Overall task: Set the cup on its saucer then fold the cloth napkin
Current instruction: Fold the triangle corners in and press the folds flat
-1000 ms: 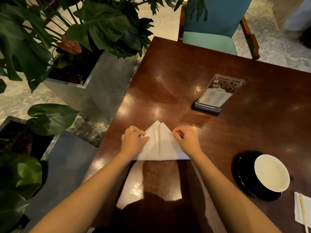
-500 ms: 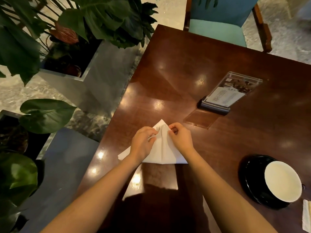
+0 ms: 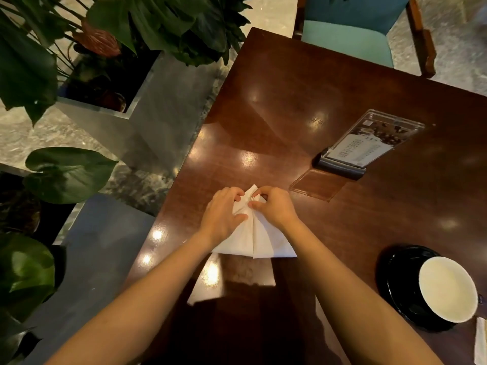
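Note:
A white cloth napkin (image 3: pixel 259 241) lies folded into a triangle on the dark wooden table (image 3: pixel 303 101), its point away from me. My left hand (image 3: pixel 222 214) presses on its left flap with the fingers curled at the tip. My right hand (image 3: pixel 274 206) pinches the cloth near the same tip. The two hands nearly touch there. At the right, a white cup (image 3: pixel 448 288) sits on a black saucer (image 3: pixel 395 275).
A clear menu stand (image 3: pixel 366 143) stands at the back right of the table. A teal chair (image 3: pixel 350 35) is at the far side. Planters with large green leaves (image 3: pixel 105 75) flank the table's left edge. A white paper packet (image 3: pixel 481 343) lies at the right border.
Both hands moved inward along the napkin from its outer corners to its tip. The side flaps are folded toward the middle, making the triangle narrower.

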A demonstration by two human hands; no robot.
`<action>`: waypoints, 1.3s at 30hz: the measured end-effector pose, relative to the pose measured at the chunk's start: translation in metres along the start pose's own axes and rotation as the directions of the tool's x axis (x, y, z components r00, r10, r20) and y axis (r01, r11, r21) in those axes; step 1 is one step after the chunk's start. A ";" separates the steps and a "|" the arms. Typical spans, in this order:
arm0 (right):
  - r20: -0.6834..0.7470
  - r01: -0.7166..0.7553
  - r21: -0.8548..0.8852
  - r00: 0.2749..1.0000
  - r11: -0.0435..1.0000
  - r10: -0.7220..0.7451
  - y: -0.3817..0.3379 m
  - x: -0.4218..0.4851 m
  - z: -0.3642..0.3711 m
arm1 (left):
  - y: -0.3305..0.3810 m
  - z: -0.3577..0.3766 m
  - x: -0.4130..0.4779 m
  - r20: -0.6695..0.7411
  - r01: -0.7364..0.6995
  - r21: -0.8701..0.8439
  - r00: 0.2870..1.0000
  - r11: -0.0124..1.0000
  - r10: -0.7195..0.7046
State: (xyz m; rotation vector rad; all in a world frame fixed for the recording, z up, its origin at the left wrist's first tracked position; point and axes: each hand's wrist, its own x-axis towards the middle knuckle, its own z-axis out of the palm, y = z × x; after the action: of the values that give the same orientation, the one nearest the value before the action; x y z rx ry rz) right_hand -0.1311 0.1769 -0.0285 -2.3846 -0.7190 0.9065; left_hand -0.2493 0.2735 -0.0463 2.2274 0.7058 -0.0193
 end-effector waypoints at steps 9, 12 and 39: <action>-0.081 0.089 0.300 0.994 0.950 -0.067 0.009 -0.005 0.000 | -0.062 -0.054 -0.042 0.084 0.033 0.004 0.996 0.999 -0.034; -0.106 0.110 0.316 0.991 0.942 -0.080 0.011 -0.003 0.000 | -0.073 -0.063 -0.058 0.053 0.092 -0.006 0.994 0.996 -0.091; -0.113 0.292 0.107 0.953 0.950 -0.280 0.003 0.016 -0.006 | -0.075 -0.029 -0.090 -0.219 0.161 0.097 0.966 0.982 -0.136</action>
State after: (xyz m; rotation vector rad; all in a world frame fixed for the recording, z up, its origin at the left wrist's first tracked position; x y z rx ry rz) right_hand -0.1163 0.1830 -0.0336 -2.1298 -0.9155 0.6871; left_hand -0.3680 0.2905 -0.0564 2.3022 1.0107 0.1070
